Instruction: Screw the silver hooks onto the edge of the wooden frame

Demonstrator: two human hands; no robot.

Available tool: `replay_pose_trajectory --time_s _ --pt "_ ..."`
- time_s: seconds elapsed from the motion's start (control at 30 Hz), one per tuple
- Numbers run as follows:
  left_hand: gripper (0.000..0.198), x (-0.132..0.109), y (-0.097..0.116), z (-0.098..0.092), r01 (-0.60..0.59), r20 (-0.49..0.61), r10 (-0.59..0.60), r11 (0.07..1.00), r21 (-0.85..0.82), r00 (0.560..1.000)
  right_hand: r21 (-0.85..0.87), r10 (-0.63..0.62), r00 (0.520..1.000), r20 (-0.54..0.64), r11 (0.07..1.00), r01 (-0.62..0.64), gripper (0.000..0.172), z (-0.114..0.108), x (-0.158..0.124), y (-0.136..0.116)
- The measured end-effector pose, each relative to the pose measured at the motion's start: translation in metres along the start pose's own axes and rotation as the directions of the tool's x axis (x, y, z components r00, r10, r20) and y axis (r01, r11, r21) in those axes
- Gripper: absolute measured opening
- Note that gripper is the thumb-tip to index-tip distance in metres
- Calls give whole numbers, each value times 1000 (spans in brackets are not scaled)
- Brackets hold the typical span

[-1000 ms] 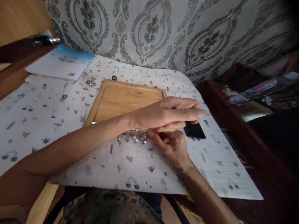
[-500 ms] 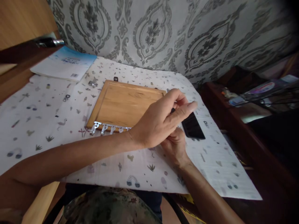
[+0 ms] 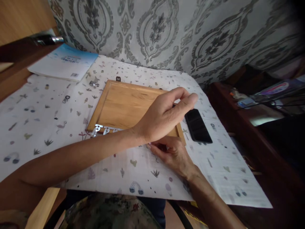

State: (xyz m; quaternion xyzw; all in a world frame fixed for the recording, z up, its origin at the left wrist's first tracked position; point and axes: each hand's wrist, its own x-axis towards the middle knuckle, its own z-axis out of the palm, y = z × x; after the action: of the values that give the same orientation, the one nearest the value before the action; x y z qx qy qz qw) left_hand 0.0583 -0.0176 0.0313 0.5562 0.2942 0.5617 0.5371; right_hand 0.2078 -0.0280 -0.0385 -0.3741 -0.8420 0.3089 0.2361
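Note:
A framed wooden board [image 3: 124, 101] lies on the patterned cloth. Along its near edge runs a metal strip with several hinged hooks [image 3: 97, 128], partly covered by my left forearm. My left hand [image 3: 164, 116] is above the board's right part, its fingers curled in and the thumb laid against them. A small dark bit shows beneath that hand, but what it grips is hidden. Lower down, my right hand [image 3: 175, 154] is at the near edge, thumb and fingers closed together beside the metal strip. I cannot make out what they pinch.
A black phone [image 3: 199, 126] lies right of the board. A blue-and-white booklet [image 3: 64, 62] is at the back left, with a small metal piece [image 3: 94, 82] nearby. One dark hanger tab [image 3: 118, 79] sticks out from the far edge. A patterned curtain [image 3: 157, 31] hangs behind.
My right hand has moved left and out from under my left hand, to the board's near edge. My left hand has shifted slightly left and up.

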Motion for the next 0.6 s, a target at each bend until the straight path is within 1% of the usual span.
replay_pose_trajectory --time_s 0.1,0.17,0.23,0.33,0.43,0.53,0.6 --pt "38 1 1 0 19 -4 -19 999 27 1000 -10 0 1000 28 1000 1 32 1 -2 2" --pt "38 2 2 1 33 12 -34 998 46 999 -19 -17 999 33 1000 17 33 1 -2 2" --pt "37 2 3 3 44 54 -47 997 60 997 -26 -33 999 19 999 33 33 2 -3 2" --pt "35 4 1 2 39 167 -46 998 42 985 -19 -37 999 2 999 37 31 2 -3 1" --pt "35 9 1 -4 66 298 -59 998 -13 953 -6 -30 999 17 1000 31 28 2 -3 0" --pt "35 12 5 -9 127 428 -96 991 -44 899 -8 -23 1000 21 1000 23 26 1 -3 -1" --pt "35 11 8 -10 134 484 -96 990 -45 870 -9 -23 999 27 1000 23 29 1 -2 -1"
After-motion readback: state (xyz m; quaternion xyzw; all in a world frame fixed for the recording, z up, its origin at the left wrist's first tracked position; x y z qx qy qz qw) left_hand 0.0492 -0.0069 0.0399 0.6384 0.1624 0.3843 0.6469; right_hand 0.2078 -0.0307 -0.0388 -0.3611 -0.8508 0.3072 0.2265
